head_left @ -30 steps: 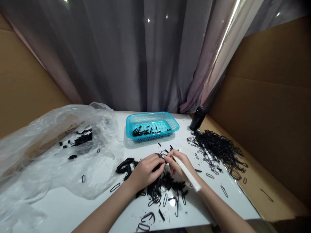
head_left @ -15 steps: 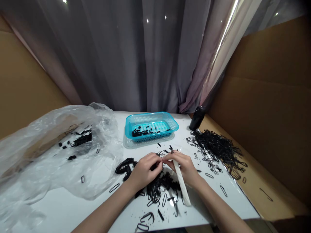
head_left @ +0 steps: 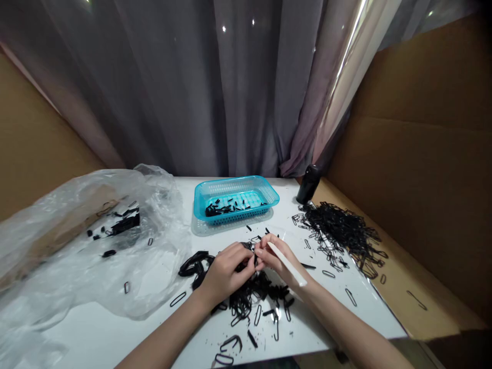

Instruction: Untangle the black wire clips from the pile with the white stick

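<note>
Both hands meet over a heap of thin black loops on the white table. My left hand is closed, thumb and fingertips pinching a small black piece whose shape is mostly hidden. My right hand has its fingertips against the same piece. Held in that hand too is a slim tool with a white, wrapped-looking handle, slanting back over the palm toward the wrist; I cannot make out its tip. Left of the left hand lies a bundle of thicker black strips.
A blue basket with small black bits stands behind the hands. A crumpled clear plastic bag spreads over the left side. At the right are a pile of black loops and a black bottle-like object. Cardboard walls flank the table.
My right hand has turned, swinging the white handle's lower end up and right, toward the wrist. My left hand keeps its pinch. The whole view has shifted slightly.
</note>
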`<control>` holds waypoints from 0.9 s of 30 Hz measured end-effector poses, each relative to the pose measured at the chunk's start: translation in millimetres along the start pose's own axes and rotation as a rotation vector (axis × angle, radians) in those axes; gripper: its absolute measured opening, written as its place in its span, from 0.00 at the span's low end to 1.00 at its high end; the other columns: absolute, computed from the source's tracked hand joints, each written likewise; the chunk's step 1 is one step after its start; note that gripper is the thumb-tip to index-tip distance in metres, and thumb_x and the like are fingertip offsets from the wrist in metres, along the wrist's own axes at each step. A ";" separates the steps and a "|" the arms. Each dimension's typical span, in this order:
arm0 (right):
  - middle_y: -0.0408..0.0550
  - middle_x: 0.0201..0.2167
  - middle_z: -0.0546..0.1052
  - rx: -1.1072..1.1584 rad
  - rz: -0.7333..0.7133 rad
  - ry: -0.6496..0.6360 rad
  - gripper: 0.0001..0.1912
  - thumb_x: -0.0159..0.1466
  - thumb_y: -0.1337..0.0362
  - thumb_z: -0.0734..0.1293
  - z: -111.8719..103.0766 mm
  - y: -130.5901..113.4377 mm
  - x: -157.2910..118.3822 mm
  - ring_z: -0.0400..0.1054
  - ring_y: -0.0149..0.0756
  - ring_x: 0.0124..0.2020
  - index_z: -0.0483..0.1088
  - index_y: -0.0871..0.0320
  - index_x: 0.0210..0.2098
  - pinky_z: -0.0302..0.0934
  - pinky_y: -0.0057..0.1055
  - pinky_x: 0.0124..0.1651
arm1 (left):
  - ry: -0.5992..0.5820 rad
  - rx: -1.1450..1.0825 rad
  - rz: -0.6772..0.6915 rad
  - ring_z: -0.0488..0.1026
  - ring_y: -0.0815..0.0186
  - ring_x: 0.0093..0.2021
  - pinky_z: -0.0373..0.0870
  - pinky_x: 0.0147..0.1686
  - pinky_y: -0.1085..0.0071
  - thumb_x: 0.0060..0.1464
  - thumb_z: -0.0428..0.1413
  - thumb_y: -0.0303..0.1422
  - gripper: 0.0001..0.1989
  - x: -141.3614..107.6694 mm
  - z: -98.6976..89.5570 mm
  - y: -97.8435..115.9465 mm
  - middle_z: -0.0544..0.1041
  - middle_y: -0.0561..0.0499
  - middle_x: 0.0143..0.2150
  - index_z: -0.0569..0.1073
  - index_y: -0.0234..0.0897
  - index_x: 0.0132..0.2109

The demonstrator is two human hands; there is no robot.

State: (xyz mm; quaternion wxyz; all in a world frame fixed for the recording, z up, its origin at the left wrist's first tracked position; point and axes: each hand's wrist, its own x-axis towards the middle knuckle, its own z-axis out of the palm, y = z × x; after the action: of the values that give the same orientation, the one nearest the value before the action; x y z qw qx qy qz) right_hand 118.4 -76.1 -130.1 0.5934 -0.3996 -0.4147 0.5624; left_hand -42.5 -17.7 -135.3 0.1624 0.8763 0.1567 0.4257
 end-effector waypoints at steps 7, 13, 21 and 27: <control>0.37 0.27 0.70 0.170 0.038 0.021 0.22 0.49 0.57 0.79 2.6 7.4 5.2 0.65 0.22 0.22 0.62 0.56 0.28 0.66 0.21 0.27 | 0.085 0.015 0.080 0.63 0.70 0.25 0.61 0.27 0.74 0.58 0.54 0.22 0.08 1.8 -1.7 0.7 0.67 0.55 0.24 0.69 0.36 0.32; 0.38 0.26 0.70 0.228 0.095 0.023 0.23 0.48 0.59 0.80 2.7 5.7 5.1 0.64 0.21 0.23 0.63 0.57 0.28 0.65 0.18 0.28 | 0.105 -0.001 0.108 0.63 0.70 0.25 0.61 0.27 0.74 0.57 0.54 0.20 0.07 1.6 -2.0 0.5 0.68 0.55 0.25 0.70 0.36 0.34; 0.38 0.26 0.72 0.134 0.053 0.016 0.20 0.51 0.57 0.78 0.8 2.2 1.1 0.66 0.23 0.21 0.64 0.56 0.30 0.64 0.21 0.26 | 0.106 0.030 0.122 0.63 0.69 0.26 0.61 0.27 0.74 0.57 0.54 0.20 0.07 1.1 -1.3 -1.5 0.68 0.55 0.25 0.70 0.36 0.35; 0.41 0.29 0.73 -0.141 -0.109 0.009 0.15 0.56 0.56 0.75 -0.8 -3.0 -2.3 0.67 0.29 0.26 0.68 0.56 0.34 0.64 0.25 0.25 | 0.101 0.008 0.056 0.64 0.70 0.26 0.62 0.27 0.75 0.58 0.54 0.21 0.06 1.2 -2.2 -1.3 0.67 0.55 0.25 0.70 0.37 0.35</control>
State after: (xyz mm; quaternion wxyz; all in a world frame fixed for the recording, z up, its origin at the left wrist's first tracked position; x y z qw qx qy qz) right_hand 120.1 -78.5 -127.6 0.5955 -0.4196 -0.4716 0.4969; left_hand -43.6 -15.7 -133.8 0.1388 0.8585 0.1418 0.4730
